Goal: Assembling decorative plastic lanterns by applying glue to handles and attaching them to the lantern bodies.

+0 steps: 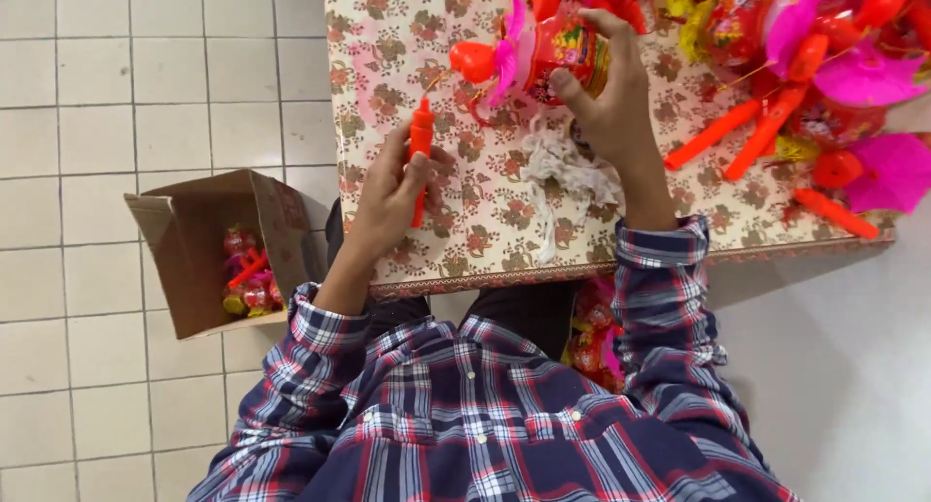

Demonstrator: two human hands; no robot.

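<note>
Left hand [396, 187] sits left of frame centre, fingers wrapped round an orange plastic stick [420, 158]; stick's long axis runs near vertical in frame, thick ribbed end pointing up toward the frame top, thin end poking out below the fingers toward the table's near edge. Right hand [606, 99] at upper centre, grasping a small red drum-shaped toy [567, 48] with a colourful printed band round its side; thumb pressed on its lower face, fingers curled over the far side. Toy's axis lies roughly horizontal in frame, with a pink paper fin and an orange bulb [473, 61] sticking out to the left, bulb just above the stick's tip, apart from it. Below the right hand: loose wad of white string [562, 172] lying on the table, one strand trailing down toward the edge. Table [407, 36] carries a cream cloth with a repeating floral print, dark red patterned border along the near edge. Upper right of frame: heap of like toys [824, 46], red bodies, magenta fins, yellow bits, with several loose orange sticks [771, 129] lying slantwise beside and below it. Left of frame on the white tiled floor [97, 95]: open brown cardboard box [189, 259], flaps up, holding a few of the same red and yellow toys in its bottom. Under the table by the right sleeve: more red and pink toys [593, 332], container not discernible.
</note>
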